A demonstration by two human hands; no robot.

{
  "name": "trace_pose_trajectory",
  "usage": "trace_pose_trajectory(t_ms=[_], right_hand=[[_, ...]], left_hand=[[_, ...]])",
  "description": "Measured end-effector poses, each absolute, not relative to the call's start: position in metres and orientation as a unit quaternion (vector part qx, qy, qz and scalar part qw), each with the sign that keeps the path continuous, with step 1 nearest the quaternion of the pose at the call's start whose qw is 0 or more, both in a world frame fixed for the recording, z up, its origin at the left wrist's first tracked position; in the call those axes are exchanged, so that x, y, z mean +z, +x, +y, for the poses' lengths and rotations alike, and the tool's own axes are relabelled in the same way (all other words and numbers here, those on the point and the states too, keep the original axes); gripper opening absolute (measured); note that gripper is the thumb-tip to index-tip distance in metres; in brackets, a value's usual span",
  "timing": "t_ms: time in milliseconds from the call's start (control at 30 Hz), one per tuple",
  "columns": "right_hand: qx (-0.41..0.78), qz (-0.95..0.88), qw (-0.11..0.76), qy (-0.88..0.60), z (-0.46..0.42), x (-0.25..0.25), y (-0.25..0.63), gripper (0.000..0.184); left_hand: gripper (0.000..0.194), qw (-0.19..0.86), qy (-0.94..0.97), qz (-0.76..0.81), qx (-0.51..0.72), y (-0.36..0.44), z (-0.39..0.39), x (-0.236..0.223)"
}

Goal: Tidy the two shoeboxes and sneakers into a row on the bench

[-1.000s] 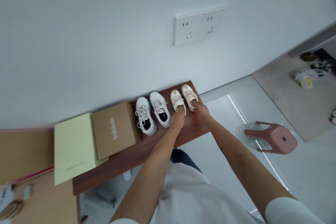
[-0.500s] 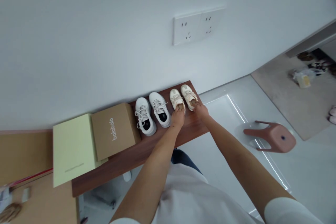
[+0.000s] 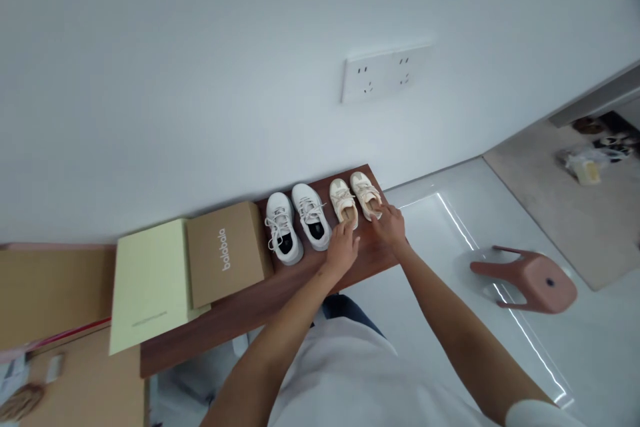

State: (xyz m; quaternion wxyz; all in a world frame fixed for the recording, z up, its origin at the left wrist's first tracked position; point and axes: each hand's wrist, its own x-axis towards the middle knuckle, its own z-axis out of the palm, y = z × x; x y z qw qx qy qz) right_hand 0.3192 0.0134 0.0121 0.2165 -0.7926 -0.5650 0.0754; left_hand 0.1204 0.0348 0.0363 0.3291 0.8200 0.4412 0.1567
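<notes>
A pair of small cream lace-up shoes stands side by side near the right end of a dark wooden bench [image 3: 373, 247], toes toward the wall. Behind the heel of the left cream shoe [image 3: 342, 195] is my left hand [image 3: 343, 248], its fingers apart and the tips at the heel edge. At the heel of the right cream shoe [image 3: 364, 188], my right hand [image 3: 391, 227] has its thumb and fingers spread, fingertips at or touching the shoe's back. Left of them sit a larger white sneaker [image 3: 307, 200] and its mate [image 3: 278, 208], laces loose.
A brown shoebox [image 3: 225, 253] and a pale yellow box [image 3: 150, 280] occupy the bench's left part. Cardboard [image 3: 90, 373] lies at lower left. A pink stool [image 3: 545, 283] stands on the floor at right. Wall sockets [image 3: 387, 73] are above the bench.
Both hands have drawn back slightly toward me from the cream shoes' openings, and their fingers have loosened. The shoes stay in place on the bench; the camera view has shifted a little.
</notes>
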Motion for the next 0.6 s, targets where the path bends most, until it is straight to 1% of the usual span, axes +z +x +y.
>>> trace_pose_trajectory(t_ms=[67, 133, 233, 333, 433, 600], right_hand=[[0.064, -0.544, 0.279, -0.789, -0.005, 0.002, 0.316, 0.034], [0.07, -0.522, 0.313, -0.791, -0.02, -0.008, 0.314, 0.04], [0.094, -0.489, 0.326, -0.804, -0.029, -0.016, 0.314, 0.052], [0.128, -0.478, 0.323, -0.807, -0.018, -0.02, 0.317, 0.061], [0.162, -0.483, 0.319, -0.799, 0.002, -0.023, 0.32, 0.062], [0.212, -0.454, 0.327, -0.801, 0.023, -0.026, 0.316, 0.048]], left_hand=[[0.055, 0.365, 0.795, 0.453, 0.172, 0.106, 0.017, 0.035], [0.06, 0.409, 0.762, 0.476, 0.161, 0.098, 0.003, 0.03], [0.076, 0.48, 0.697, 0.518, 0.122, 0.106, -0.003, 0.023], [0.086, 0.496, 0.651, 0.565, 0.105, 0.132, 0.011, 0.019], [0.077, 0.474, 0.638, 0.599, 0.099, 0.161, 0.035, 0.017], [0.046, 0.423, 0.616, 0.66, 0.075, 0.182, 0.061, 0.008]])
